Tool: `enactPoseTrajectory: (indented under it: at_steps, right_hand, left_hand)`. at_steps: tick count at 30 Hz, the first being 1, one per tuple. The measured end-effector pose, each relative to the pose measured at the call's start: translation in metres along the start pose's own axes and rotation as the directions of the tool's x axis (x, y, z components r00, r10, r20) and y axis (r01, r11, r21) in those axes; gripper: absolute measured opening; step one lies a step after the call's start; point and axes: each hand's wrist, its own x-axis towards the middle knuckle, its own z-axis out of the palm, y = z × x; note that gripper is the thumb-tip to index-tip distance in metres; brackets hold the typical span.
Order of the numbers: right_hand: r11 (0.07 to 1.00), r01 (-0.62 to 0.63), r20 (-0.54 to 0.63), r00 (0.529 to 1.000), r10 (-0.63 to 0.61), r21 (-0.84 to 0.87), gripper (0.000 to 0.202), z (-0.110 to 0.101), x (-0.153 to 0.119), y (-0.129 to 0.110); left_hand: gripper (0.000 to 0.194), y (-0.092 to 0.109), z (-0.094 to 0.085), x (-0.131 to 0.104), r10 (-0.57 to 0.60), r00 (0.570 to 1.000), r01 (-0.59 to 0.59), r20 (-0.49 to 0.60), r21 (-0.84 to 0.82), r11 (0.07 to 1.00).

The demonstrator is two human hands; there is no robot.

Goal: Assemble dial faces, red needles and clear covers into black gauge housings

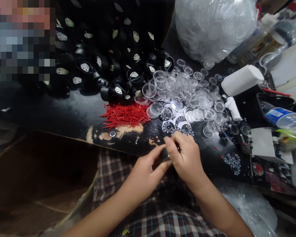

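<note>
Just over the table's front edge, my left hand (pixel 150 169) has its thumb and fingers closed round a small black part (pixel 165 154). My right hand (pixel 187 154) is closed against the same part, thumb and fingers on its top and right side; much of the part is hidden. Right behind my hands lie printed black-and-white dials (pixel 168 126). Clear plastic rings (pixel 187 89) are heaped beyond them. To the left of the dials is a pile of thin red pointers (pixel 125 115).
Black housings with pale metal plates (pixel 118 89) fill the back left. A large plastic bag (pixel 214 29) stands at the back right. On the right are a white roll (pixel 241 80), a bottle (pixel 283 115) and a white box (pixel 263 143). A metal washer (pixel 112 134) lies near the front edge.
</note>
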Motion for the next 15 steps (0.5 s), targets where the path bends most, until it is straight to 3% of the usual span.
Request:
enactPoseTrajectory:
  at_steps: [6,10,13,15]
  right_hand:
    - [0.998,0.057,-0.090,0.994,-0.054,0.028,0.040,0.007,0.000,0.004]
    - [0.990,0.050,-0.136,0.990,-0.031,0.135,0.041,0.020,0.006,0.006]
    - [0.973,0.010,0.046,0.999,-0.021,0.232,0.041,0.021,0.011,0.005]
    - [0.951,-0.024,0.208,0.977,-0.043,0.309,0.036,0.014,0.012,0.008]
  left_hand:
    - [0.037,0.004,-0.001,-0.002,0.057,0.998,-0.056,-0.004,0.111,0.992]
    - [0.040,0.006,0.000,0.006,-0.003,0.999,0.005,-0.049,0.037,0.999]
    - [0.043,-0.008,-0.015,-0.003,-0.129,0.989,0.120,-0.066,-0.116,0.986]
    - [0.040,-0.032,-0.041,-0.026,-0.200,0.971,0.180,-0.131,-0.153,0.972]
